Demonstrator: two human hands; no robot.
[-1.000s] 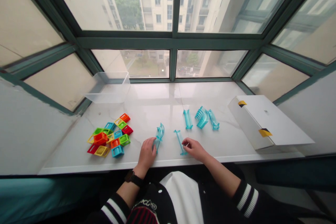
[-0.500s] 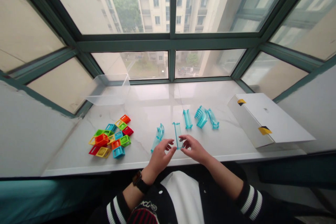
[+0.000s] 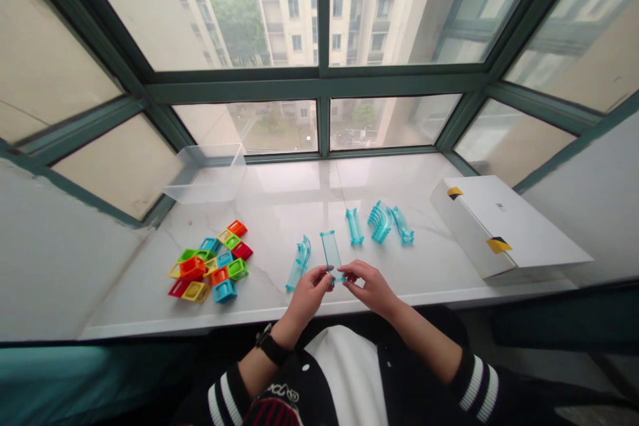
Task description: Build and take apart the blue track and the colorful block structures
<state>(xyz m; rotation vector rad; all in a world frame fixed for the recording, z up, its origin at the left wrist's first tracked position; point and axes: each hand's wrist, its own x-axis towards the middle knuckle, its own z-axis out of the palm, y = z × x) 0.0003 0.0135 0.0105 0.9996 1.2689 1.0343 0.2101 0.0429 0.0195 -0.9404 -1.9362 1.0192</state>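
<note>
A clear blue plastic track piece point(image 3: 330, 249) is held at its near end between my two hands, its far end pointing toward the window. My left hand point(image 3: 313, 287) pinches the near left corner with thumb and fingers. On the near right corner, the fingers of my right hand point(image 3: 368, 283) are closed. Left of my hands lies another blue track piece with a curved end point(image 3: 298, 265). Beyond them to the right are a straight blue piece point(image 3: 354, 226), a stack of curved blue pieces point(image 3: 381, 221) and one more blue piece point(image 3: 403, 225).
Colourful plastic blocks point(image 3: 210, 266) lie in a heap on the left of the white marble sill point(image 3: 279, 213). A clear plastic bin point(image 3: 210, 176) stands behind them. At the right is a white box point(image 3: 514, 226) with yellow-black tape. Window frames point(image 3: 319, 86) enclose the sill.
The blue track piece has tilted, its far end swinging slightly left. Both hands have closed on its near end; the fingers were looser around it before.
</note>
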